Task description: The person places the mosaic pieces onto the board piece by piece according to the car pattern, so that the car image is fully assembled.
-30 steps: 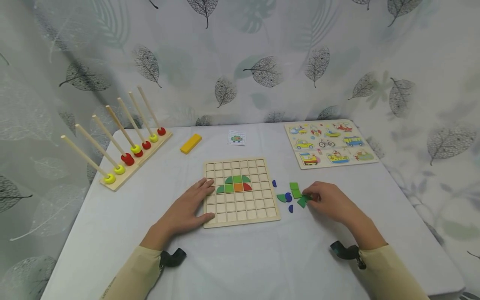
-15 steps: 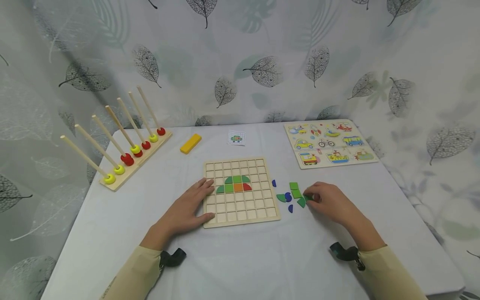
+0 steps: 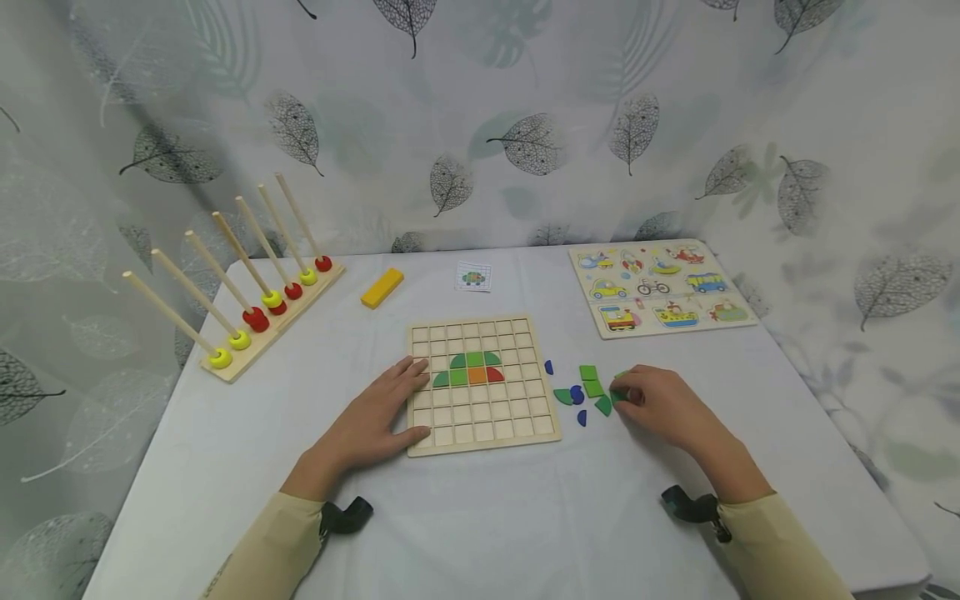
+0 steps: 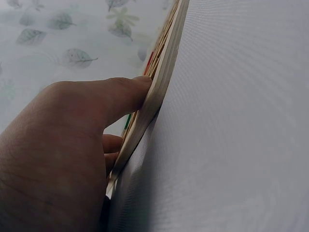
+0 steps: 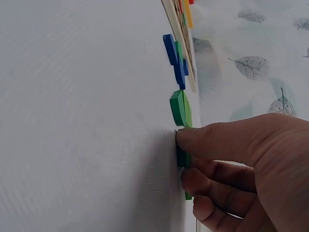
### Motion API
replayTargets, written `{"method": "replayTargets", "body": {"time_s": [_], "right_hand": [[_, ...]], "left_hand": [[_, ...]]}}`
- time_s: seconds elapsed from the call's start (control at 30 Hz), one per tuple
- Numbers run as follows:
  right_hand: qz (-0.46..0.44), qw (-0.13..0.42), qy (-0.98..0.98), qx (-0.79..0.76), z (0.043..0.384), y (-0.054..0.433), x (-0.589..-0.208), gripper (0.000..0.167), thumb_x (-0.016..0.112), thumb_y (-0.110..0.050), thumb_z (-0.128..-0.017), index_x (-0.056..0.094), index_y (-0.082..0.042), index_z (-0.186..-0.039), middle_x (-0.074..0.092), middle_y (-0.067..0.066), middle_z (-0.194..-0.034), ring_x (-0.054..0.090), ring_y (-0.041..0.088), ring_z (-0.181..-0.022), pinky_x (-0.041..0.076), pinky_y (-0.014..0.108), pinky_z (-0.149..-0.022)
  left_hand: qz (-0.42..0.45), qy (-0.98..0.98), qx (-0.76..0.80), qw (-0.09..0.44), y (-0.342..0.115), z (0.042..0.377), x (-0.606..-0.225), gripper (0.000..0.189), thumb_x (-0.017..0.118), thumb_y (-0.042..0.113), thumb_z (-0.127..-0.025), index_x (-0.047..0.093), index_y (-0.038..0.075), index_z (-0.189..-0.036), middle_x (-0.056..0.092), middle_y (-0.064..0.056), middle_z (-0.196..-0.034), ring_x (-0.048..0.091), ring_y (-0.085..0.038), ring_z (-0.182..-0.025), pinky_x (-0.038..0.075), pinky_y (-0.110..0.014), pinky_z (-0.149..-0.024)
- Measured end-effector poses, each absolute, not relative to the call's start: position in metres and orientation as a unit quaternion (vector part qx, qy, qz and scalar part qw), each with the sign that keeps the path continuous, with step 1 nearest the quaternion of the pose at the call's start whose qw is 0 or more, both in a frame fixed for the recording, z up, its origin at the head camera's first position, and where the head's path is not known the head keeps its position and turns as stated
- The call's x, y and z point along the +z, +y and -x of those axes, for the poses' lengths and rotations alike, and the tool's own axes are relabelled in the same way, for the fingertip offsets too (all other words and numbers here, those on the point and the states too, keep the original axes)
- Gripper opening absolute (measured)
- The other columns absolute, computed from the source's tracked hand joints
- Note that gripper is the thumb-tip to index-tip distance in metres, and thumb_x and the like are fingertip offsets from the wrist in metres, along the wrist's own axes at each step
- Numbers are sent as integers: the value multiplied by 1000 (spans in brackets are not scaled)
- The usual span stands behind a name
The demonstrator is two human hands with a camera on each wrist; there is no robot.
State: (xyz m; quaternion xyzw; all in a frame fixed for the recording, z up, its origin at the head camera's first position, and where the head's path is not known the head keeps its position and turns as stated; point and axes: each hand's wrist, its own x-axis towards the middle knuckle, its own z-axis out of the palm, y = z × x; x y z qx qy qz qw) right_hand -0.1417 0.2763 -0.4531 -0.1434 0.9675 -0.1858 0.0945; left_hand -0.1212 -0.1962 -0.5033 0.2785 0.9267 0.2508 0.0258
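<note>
"What does the right hand hold?"
"It pinches a dark green piece at its fingertips, right of the grid board."
"And the left hand?"
"Fingers spread, on the grid board's left edge."

1. spreads as a white cloth-covered table.
2. bears, far left, a red-and-yellow-ringed wooden peg stand.
3. holds, rearward, a yellow rectangular block and a white square printed card.
4. carries, far right, a pale vehicle-picture board.
5. supports, centrally, a square pale wooden gridded board.
6. bears, just rightward, bright-green squares, dark-green rounded pieces, blue half-round pieces.
</note>
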Motion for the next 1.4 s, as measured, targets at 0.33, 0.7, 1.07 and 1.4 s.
{"method": "replayTargets", "body": {"time_s": [0.33,0.7,1.07,1.4], "right_hand": [[143,80,968,-190,147,278,-445,29,85,-8,-92,81,-6,-121,70,1,-100,59,21,-86,53,39,-75],[175,63,963,-195,155,272,-432,29,86,-7,-92,81,-6,-121,70,-1,-99,61,20,-88,56,39,-77],[208,55,957,-195,168,254,-424,26,84,-9,-94,81,-6,-120,72,-1,-103,64,20,-90,57,39,-79],[230,48,952,-196,177,238,-417,28,85,-9,-94,81,-5,-121,71,0,-103,64,20,-91,57,38,-79]], "left_hand": [[-282,926,250,17,-195,121,-502,82,73,50,-97,48,6,-163,32,-4,-176,20,-28,-165,31,-57,-126],[-290,923,254,7,-196,121,-504,81,73,49,-98,49,5,-162,33,-5,-176,21,-28,-164,31,-57,-126],[-283,926,249,22,-196,123,-507,82,71,52,-98,47,8,-163,30,-1,-177,16,-23,-165,28,-53,-128],[-284,925,252,22,-197,123,-507,82,71,52,-99,47,7,-163,30,-1,-177,17,-23,-165,28,-53,-128]]}}
